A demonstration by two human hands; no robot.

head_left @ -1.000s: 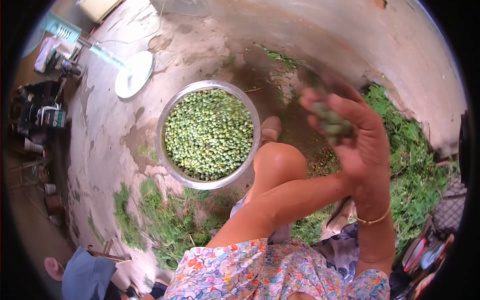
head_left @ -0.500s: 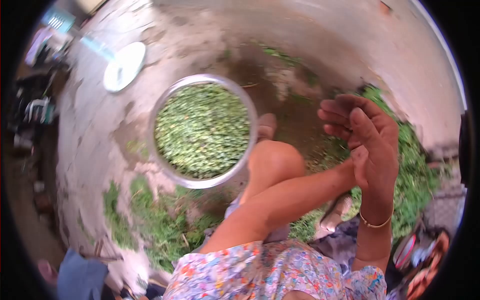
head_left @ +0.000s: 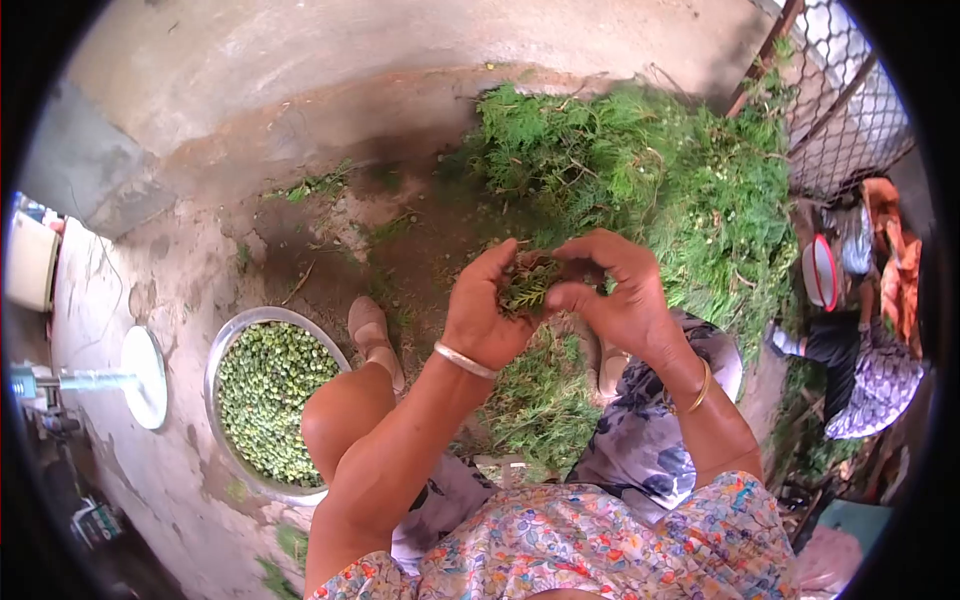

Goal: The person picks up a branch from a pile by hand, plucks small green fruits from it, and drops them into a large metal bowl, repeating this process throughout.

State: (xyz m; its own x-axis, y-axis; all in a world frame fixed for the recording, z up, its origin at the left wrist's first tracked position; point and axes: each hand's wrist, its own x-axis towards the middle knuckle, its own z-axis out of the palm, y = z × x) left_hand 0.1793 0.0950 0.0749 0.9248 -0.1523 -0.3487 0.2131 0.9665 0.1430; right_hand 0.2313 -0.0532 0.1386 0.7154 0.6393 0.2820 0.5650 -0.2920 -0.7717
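My left hand (head_left: 490, 312), with a silver bangle at its wrist, is closed round a small bunch of green, scaly-leaved sprigs (head_left: 530, 283). From the other side, my right hand (head_left: 622, 300) curls its thumb and fingers against the same bunch; a thin gold bangle circles that wrist. Both hands are raised in front of my knees. Low on the left, a wide metal basin (head_left: 262, 316) holds a heap of small green pods (head_left: 272, 400), beside my bent leg.
A big pile of cut green branches (head_left: 640, 160) lies against the wall beyond my hands. More clippings (head_left: 545, 405) cover the ground between my feet. A white round-based stand (head_left: 147, 378) is at far left. Wire mesh (head_left: 850, 110) and a patterned cloth (head_left: 875, 392) are on the right.
My view has swung rightward, so the basin now sits lower left. My hands have come to the middle, and the sprigs now show between them.
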